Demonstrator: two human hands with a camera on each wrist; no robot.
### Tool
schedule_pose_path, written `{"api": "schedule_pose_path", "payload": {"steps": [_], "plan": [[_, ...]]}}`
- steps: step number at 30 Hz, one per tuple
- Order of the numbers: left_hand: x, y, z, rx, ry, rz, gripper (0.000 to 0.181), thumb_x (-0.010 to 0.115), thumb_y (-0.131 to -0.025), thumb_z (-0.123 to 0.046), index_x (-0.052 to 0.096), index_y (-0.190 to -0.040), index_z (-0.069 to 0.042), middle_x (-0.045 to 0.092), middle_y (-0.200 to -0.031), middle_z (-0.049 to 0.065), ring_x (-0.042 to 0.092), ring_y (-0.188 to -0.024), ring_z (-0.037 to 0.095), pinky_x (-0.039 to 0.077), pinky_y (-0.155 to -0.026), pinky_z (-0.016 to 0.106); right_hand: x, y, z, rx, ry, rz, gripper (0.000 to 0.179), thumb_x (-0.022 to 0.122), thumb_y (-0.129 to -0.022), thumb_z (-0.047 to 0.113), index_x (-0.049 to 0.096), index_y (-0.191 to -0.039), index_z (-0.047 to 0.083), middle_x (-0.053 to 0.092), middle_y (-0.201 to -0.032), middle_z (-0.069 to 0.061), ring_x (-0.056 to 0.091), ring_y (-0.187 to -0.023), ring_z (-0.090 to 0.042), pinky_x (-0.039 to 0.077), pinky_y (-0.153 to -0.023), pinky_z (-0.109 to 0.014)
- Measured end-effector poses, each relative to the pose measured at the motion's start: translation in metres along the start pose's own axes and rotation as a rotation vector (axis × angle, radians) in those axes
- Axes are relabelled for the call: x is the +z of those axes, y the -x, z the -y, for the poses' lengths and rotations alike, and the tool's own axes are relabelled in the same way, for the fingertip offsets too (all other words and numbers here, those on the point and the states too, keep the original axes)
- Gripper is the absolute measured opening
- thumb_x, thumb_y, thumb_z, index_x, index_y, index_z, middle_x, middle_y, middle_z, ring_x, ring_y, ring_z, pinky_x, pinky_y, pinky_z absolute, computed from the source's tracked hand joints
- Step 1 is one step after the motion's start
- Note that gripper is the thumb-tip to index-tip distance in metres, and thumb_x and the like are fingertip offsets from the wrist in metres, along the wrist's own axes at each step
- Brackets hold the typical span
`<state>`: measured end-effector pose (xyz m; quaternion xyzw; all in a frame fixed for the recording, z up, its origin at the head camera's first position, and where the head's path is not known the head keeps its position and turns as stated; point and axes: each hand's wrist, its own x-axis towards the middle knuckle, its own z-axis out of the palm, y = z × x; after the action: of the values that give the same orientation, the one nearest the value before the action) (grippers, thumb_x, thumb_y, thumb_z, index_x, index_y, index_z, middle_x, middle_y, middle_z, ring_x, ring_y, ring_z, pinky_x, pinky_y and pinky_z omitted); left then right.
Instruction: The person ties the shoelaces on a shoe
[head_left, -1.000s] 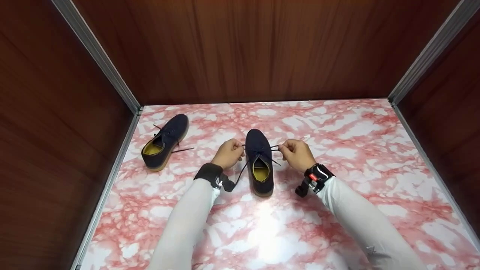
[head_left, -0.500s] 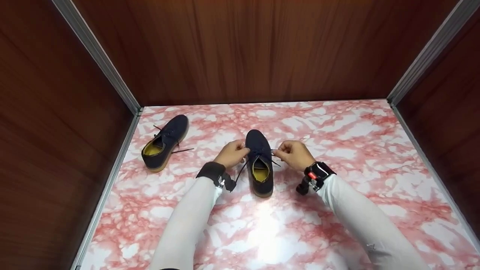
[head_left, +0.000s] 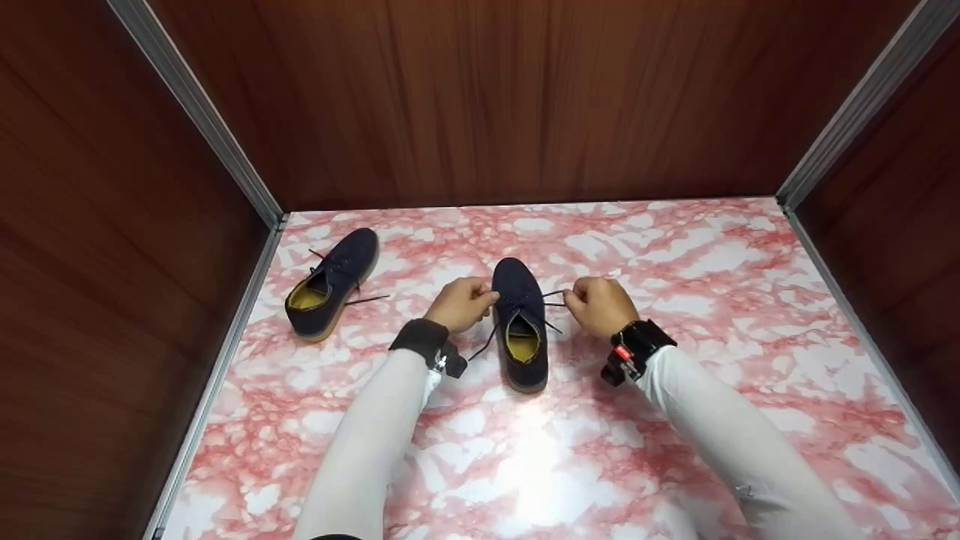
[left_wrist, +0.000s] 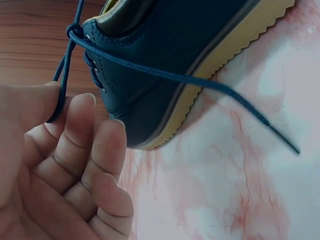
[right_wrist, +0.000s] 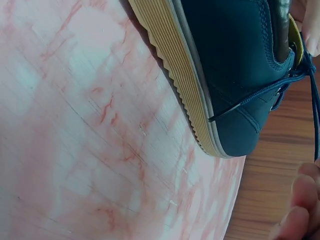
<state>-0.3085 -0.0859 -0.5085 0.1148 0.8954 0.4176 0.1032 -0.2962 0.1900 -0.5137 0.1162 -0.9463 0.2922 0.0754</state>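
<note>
A dark blue lace-up shoe (head_left: pixel 516 276) with a yellow insole and tan sole stands between both hands, toe pointing away. Its shoelace (left_wrist: pixel 150 70) is tied in a knot over the tongue, and loose ends hang down either side. My left hand (head_left: pixel 461 304) pinches one lace loop between thumb and forefinger, close at the shoe's left side. On the right, my right hand (head_left: pixel 600 306) pinches the other loop, drawn out taut from the knot in the head view. Only some fingertips (right_wrist: pixel 305 192) of the right hand show in its wrist view.
A matching shoe (head_left: pixel 349 259) with a loose lace lies tilted at the back left. The red-and-white marbled tabletop (head_left: pixel 675 255) is bounded by brown wood-look panels (head_left: pixel 525 105) at the back and sides, with grey metal corner strips (head_left: pixel 217 127).
Both hands first came in closer to the shoe. My right hand then pulled back out to the right, stretching its loop, while the left stayed close beside the shoe.
</note>
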Motion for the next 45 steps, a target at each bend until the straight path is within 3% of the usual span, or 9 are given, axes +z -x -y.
{"api": "schedule_pose_path", "payload": {"steps": [8, 17, 22, 26, 33, 39, 45], "plan": [[-0.001, 0.002, 0.002, -0.03, -0.03, 0.073, 0.041, 0.058, -0.107, -0.038, 0.069, -0.097, 0.0, 0.066, -0.073, -0.004, 0.056, -0.062, 0.009, 0.044, -0.061, 0.024, 0.0, 0.0, 0.001, -0.012, -0.049, 0.115, 0.028, 0.067, -0.1, 0.023, 0.067, -0.074, 0.011, 0.056, -0.064, 0.004, 0.052, -0.061, -0.014, 0.041, -0.062, -0.03], [-0.002, 0.001, 0.005, 0.014, -0.077, 0.163, 0.046, 0.052, -0.11, -0.039, 0.069, -0.087, -0.002, 0.058, -0.06, -0.005, 0.049, -0.054, 0.009, 0.042, -0.061, 0.025, -0.003, -0.002, 0.004, -0.026, 0.001, 0.14, 0.045, 0.065, -0.104, 0.031, 0.052, -0.063, 0.017, 0.045, -0.061, 0.004, 0.045, -0.058, -0.015, 0.036, -0.061, -0.031], [-0.003, 0.0, 0.005, 0.031, -0.11, 0.134, 0.043, 0.051, -0.111, -0.037, 0.066, -0.089, -0.003, 0.054, -0.06, -0.005, 0.052, -0.055, 0.01, 0.041, -0.059, 0.025, -0.005, -0.003, 0.003, -0.045, 0.073, 0.071, 0.051, 0.061, -0.105, 0.029, 0.048, -0.057, 0.016, 0.046, -0.057, 0.002, 0.048, -0.057, -0.019, 0.037, -0.061, -0.033], [-0.005, 0.0, 0.005, 0.039, -0.132, 0.102, 0.039, 0.051, -0.111, -0.036, 0.06, -0.08, -0.012, 0.053, -0.062, -0.005, 0.052, -0.057, 0.011, 0.041, -0.061, 0.026, -0.005, -0.004, 0.0, -0.03, 0.087, 0.029, 0.053, 0.06, -0.103, 0.026, 0.043, -0.053, 0.018, 0.042, -0.053, 0.003, 0.047, -0.056, -0.021, 0.035, -0.059, -0.033], [-0.003, -0.001, 0.008, 0.076, -0.163, 0.044, 0.04, 0.053, -0.11, -0.032, 0.053, -0.072, -0.019, 0.049, -0.069, -0.005, 0.045, -0.063, 0.013, 0.038, -0.067, 0.028, -0.004, -0.003, -0.006, 0.019, 0.11, 0.024, 0.049, 0.056, -0.103, 0.025, 0.046, -0.056, 0.015, 0.048, -0.056, -0.003, 0.055, -0.061, -0.029, 0.041, -0.062, -0.039], [-0.001, -0.001, 0.016, 0.064, -0.138, 0.008, 0.041, 0.056, -0.108, -0.031, 0.05, -0.07, -0.019, 0.048, -0.068, -0.005, 0.044, -0.063, 0.013, 0.037, -0.065, 0.027, -0.001, -0.001, -0.013, -0.006, 0.091, 0.024, 0.048, 0.056, -0.105, 0.023, 0.047, -0.058, 0.013, 0.049, -0.057, -0.004, 0.052, -0.06, -0.027, 0.041, -0.062, -0.038], [0.004, 0.0, 0.03, 0.055, -0.056, 0.013, 0.039, 0.057, -0.108, -0.029, 0.053, -0.072, -0.017, 0.052, -0.066, -0.006, 0.051, -0.062, 0.012, 0.039, -0.064, 0.025, 0.006, -0.001, -0.024, -0.003, 0.026, 0.012, 0.05, 0.058, -0.103, 0.016, 0.042, -0.056, 0.013, 0.041, -0.056, 0.0, 0.045, -0.056, -0.022, 0.035, -0.058, -0.032]]}}
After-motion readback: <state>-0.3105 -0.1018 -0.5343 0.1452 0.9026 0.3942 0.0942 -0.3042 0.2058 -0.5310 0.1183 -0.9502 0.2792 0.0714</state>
